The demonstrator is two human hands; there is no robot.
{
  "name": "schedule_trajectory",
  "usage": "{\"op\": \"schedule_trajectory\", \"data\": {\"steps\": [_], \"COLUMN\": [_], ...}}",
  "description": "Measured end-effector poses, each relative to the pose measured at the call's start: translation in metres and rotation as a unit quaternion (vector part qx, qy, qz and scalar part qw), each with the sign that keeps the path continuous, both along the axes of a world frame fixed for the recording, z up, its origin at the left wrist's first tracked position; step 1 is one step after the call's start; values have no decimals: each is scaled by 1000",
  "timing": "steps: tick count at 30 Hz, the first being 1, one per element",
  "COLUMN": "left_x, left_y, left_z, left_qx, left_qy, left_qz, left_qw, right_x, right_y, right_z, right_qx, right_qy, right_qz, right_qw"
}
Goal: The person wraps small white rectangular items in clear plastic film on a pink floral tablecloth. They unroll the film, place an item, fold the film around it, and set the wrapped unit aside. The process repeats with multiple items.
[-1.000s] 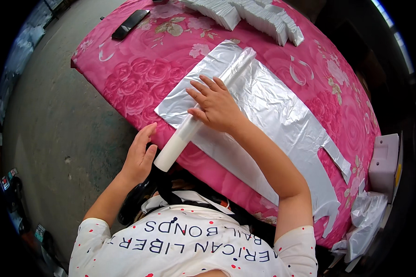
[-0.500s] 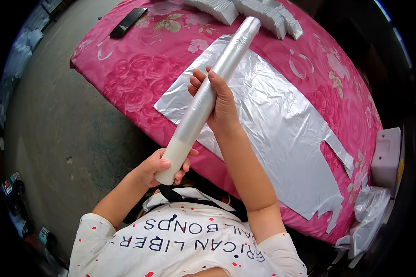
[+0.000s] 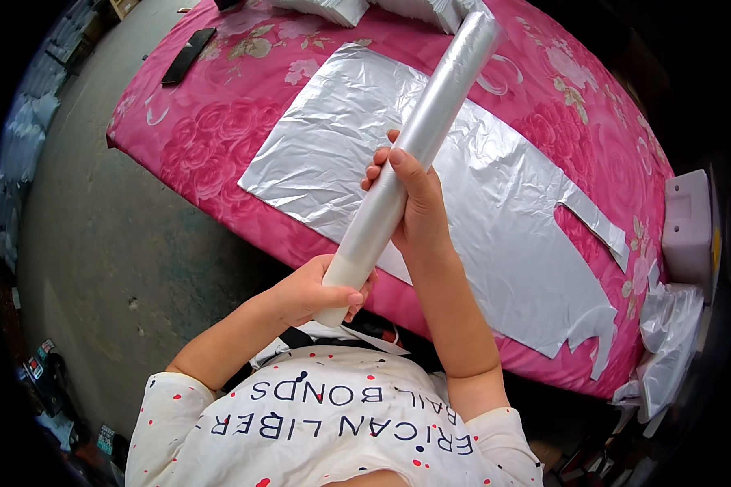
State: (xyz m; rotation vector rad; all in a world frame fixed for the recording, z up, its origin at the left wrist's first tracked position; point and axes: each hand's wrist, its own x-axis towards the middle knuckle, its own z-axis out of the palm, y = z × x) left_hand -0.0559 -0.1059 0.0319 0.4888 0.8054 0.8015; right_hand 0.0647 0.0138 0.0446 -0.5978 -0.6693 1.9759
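Note:
A long, smooth roll of thin, translucent plastic film (image 3: 455, 77) slants across the middle, its far end up and to the right. My left hand (image 3: 321, 292) wraps round its milky near end, thumb across the top. Around the middle of the roll my right hand (image 3: 421, 203) is closed, thumb on top and fingertips showing on the left side. Underneath, a flat, wrinkled silvery-white plastic bag (image 3: 503, 235) with handle cut-outs at its right end lies on the table; the roll and my right arm hide part of it.
A pink flowered cloth (image 3: 219, 146) covers the table. A black phone (image 3: 189, 57) lies at the far left, and white folded stacks (image 3: 418, 12) sit along the far edge. On the right are a pale plastic box (image 3: 686, 215) and crumpled clear plastic (image 3: 670, 325). Grey floor (image 3: 122, 211) shows at left.
Both hands and the roll have moved to the right in the view. My left thumb now lies farther across the near end. The table's things have shifted slightly as the view moved.

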Motion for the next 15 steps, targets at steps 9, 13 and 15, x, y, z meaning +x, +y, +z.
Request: {"op": "schedule_trajectory", "data": {"steps": [9, 13, 15], "left_x": [9, 18, 27], "left_y": [7, 18, 19], "left_z": [-8, -16, -16], "left_qx": [33, 139, 111], "left_qy": [-2, 258, 256], "left_qz": [-60, -1, 69], "left_qw": [998, 956, 958], "right_x": [19, 17, 13], "right_y": [-17, -26, -31], "right_z": [2, -19, -33], "right_qx": [-20, 3, 31], "right_qy": [-45, -135, -123], "right_qz": [-53, -99, -109], "right_qw": [997, 986, 986]}}
